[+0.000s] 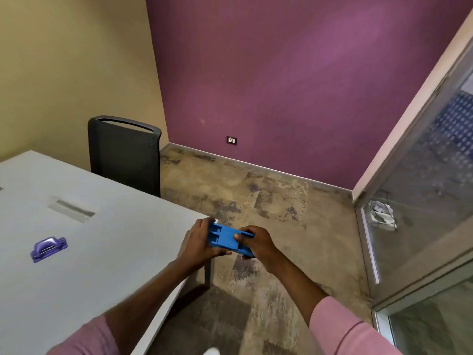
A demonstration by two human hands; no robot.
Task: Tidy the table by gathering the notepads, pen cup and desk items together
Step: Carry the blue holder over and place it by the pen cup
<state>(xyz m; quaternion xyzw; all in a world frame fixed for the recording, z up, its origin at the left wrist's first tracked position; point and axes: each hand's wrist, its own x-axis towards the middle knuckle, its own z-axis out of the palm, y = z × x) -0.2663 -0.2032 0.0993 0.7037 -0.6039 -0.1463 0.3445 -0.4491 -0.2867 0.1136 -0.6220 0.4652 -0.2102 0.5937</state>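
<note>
A blue plastic desk organiser (225, 237), with open slots on its left end, lies on its side in the air just past the white table's right corner (189, 221). My left hand (197, 242) grips its left end and my right hand (256, 243) grips its right end, thumb on top. A purple hole punch (48, 248) sits alone on the table at the left, well away from both hands. No notepads or pen cup are in view.
A rectangular cable slot (71, 210) is cut into the table top. A black mesh chair (125, 155) stands behind the table against the wall. A glass partition (419, 201) runs along the right, with patterned floor between.
</note>
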